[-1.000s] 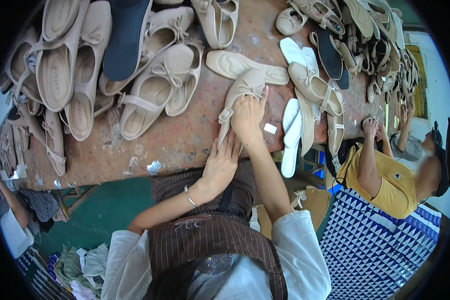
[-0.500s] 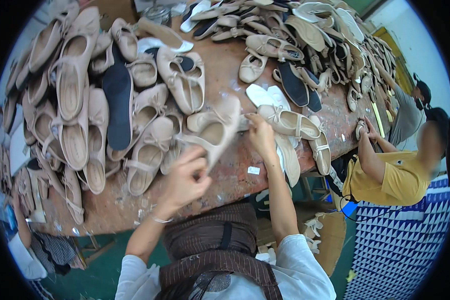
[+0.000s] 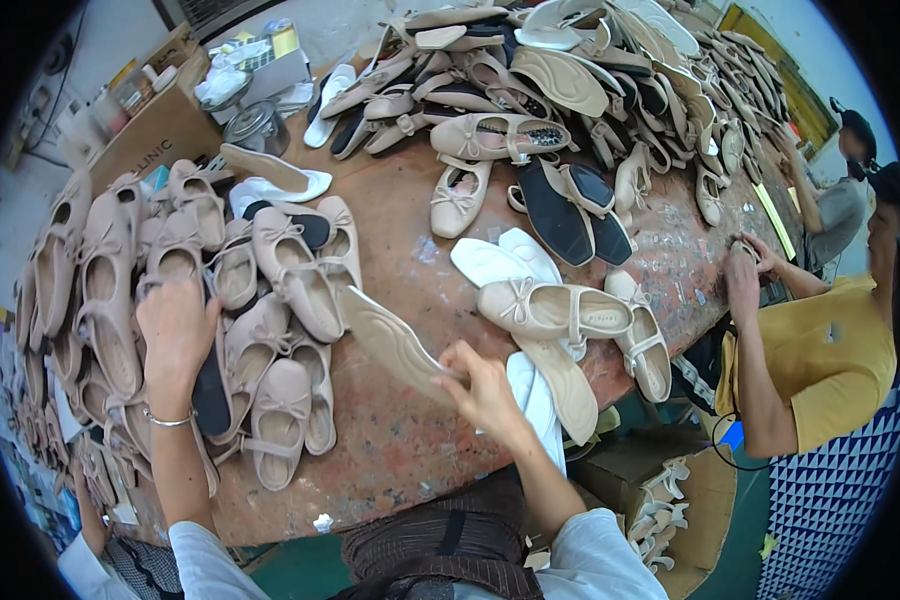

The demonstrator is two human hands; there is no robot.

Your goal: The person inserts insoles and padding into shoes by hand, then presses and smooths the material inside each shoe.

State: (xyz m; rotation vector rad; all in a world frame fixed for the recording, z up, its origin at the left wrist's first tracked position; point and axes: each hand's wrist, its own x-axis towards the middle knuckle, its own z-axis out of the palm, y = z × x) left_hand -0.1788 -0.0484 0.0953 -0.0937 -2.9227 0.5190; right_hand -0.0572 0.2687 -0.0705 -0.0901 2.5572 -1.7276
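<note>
A beige shoe insole [image 3: 395,340] is pinched along one edge by my right hand [image 3: 485,388], raised over the middle of the table. My left hand [image 3: 178,325], with a bracelet at its wrist, reaches over the pile of beige strapped flats at the left. Its fingers bend down out of sight, so any grip there is hidden. A flat with its black sole [image 3: 212,395] showing lies just under that hand. Right of my right hand, a beige bow flat [image 3: 550,308] lies across another insole [image 3: 562,395] and white insoles [image 3: 505,262]. A second flat [image 3: 642,345] stands beside it.
A large heap of flats and insoles [image 3: 560,80] covers the table's far side. At the back left stand a cardboard box [image 3: 155,130] and a metal canister [image 3: 255,130]. A co-worker in a yellow shirt [image 3: 820,350] sits right; an open carton [image 3: 705,510] is below the table edge.
My left hand has moved left, from a blurred shoe near the middle to the left pile. My right hand has come nearer and left, now lifting an insole. The view has shifted.
</note>
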